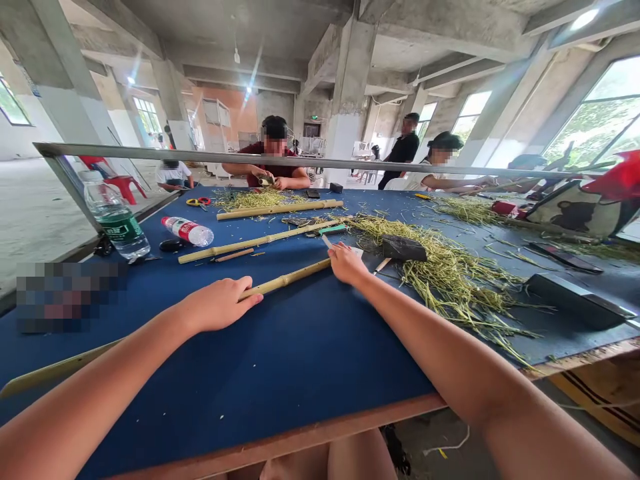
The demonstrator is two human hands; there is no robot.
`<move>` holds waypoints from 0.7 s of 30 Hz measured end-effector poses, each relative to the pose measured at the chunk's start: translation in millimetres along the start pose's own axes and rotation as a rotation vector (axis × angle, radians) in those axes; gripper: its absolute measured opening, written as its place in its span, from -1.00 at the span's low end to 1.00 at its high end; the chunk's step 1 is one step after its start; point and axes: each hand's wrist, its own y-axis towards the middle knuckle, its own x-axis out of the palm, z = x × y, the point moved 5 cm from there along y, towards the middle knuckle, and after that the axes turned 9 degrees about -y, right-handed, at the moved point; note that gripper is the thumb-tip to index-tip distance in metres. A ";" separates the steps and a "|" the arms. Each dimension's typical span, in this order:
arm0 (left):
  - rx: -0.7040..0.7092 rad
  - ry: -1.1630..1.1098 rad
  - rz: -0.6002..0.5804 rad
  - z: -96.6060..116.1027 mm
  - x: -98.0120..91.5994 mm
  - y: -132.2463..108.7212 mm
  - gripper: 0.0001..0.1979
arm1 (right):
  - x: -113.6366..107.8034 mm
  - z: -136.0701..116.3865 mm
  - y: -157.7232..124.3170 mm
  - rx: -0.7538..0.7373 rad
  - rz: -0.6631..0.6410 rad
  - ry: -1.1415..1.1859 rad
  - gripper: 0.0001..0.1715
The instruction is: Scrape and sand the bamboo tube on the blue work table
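Steadily, your left hand (219, 304) curls around a bamboo cane (287, 280) on the blue table (300, 373); your right hand (347, 263) closes on its far end, beside green stalks (450, 280).

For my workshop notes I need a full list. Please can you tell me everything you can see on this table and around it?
Table top: 1, dark blue, under everything
Bamboo stalks: 3, pale yellow, on the table, the nearest one in the hands
Shredded plant fibre heaps: 3, yellow-green, centre and right
Water bottle: 1, clear with green label, left side
Small bottle: 1, clear with red label, lying left of centre
Scissors: 1, yellow and red, far left
Block: 1, black, on the largest heap
Plastic stool: 1, red, behind the table
Co-worker: 1, dark red shirt, across the table
Left hand: 1, bare, on the nearest stalk
Right hand: 1, bare, at that stalk's far end
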 end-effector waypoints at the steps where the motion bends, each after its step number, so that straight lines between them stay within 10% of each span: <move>1: -0.002 -0.010 0.005 -0.1 0.1 0.7 -0.48 | 1.4 -13.4 -5.7 -0.055 0.002 0.026 -0.45; 7: 0.046 -0.032 0.030 1.2 1.4 3.8 -0.47 | 2.7 -122.4 -59.0 -0.632 -0.021 0.251 -0.42; 16: -0.004 0.002 0.045 0.7 0.0 1.5 -0.45 | -7.7 17.8 1.6 0.067 -0.057 0.001 -0.43; 21: -0.002 0.000 0.030 0.4 1.6 2.9 -0.47 | -4.1 -61.5 -33.0 -0.353 -0.042 0.109 -0.40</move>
